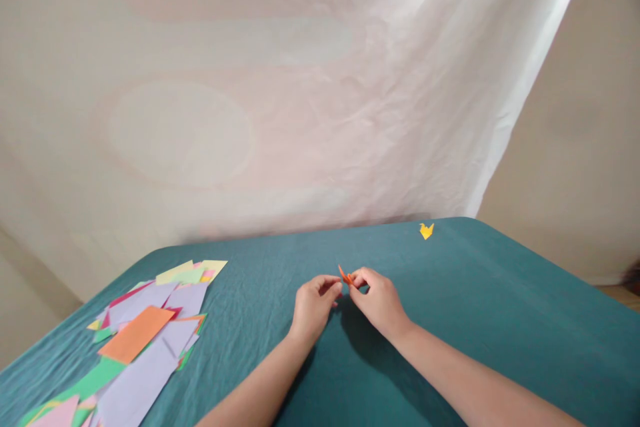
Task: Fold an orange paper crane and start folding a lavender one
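Observation:
A small piece of folded orange paper is pinched between the thumb and fingers of my right hand, above the middle of the table. One narrow, pointed end of it sticks up to the left of the fingertips. Close beside it, on the left, is my left hand, its thumb and fingers drawn together in a pinch. Whether the left fingertips touch the paper or hold anything is too small to tell.
A teal cloth covers the table. Loose coloured paper sheets lie in an untidy pile at the left. Near the far right edge sits a small yellow folded paper bird. Behind the table hangs a pale, wrinkled sheet.

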### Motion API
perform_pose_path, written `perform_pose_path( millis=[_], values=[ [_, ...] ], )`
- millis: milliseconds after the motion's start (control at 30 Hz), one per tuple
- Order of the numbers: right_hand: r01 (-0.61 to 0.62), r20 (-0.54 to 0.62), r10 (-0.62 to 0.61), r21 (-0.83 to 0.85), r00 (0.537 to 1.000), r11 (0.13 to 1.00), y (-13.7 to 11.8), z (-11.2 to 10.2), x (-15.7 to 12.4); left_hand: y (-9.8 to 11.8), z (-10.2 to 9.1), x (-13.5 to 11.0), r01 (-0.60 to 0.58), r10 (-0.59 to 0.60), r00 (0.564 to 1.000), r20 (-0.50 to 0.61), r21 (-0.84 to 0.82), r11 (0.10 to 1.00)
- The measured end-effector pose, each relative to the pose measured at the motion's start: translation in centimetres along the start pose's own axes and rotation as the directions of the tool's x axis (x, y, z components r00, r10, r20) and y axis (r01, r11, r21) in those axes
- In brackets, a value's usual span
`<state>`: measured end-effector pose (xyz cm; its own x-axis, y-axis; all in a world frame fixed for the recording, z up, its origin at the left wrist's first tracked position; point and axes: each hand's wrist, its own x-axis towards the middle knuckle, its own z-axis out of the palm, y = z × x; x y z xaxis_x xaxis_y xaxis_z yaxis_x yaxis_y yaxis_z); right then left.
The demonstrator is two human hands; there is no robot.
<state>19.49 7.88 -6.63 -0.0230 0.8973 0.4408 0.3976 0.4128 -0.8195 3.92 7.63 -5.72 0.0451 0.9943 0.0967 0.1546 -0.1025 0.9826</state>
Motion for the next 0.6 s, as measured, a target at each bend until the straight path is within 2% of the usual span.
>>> perform_pose_path(
  millis=[133,200,267,433,600],
  values=[
    [0.087,0.018,-0.086,-0.048,0.996,0.995,-0.5,0.0,-0.3,-0.1,0.5,-0.2,0.035,-0.022,0.989,0.145,-0.084,0.996],
    [0.165,0.047,-0.163,-0.046,0.985,0.985,-0.7,0.1,-0.4,-0.3,0.5,0.0,0.042,-0.025,0.988,0.152,-0.112,0.993],
    [0.177,0.064,-0.177,0.0,0.982,0.984,-0.7,0.2,-0.4,-0.5,0.2,0.2,0.043,-0.027,0.992,0.126,-0.128,0.991],
    [-0.031,0.055,0.025,0.113,0.998,0.993,0.0,0.0,0.1,-0.6,-0.5,0.6,0.047,-0.032,0.992,0.124,-0.125,0.991],
    [-0.13,0.184,0.101,0.153,0.978,0.98,0.8,-0.6,0.5,-0.6,-0.8,0.8,0.042,-0.034,0.994,0.104,-0.08,0.996]
  ],
)
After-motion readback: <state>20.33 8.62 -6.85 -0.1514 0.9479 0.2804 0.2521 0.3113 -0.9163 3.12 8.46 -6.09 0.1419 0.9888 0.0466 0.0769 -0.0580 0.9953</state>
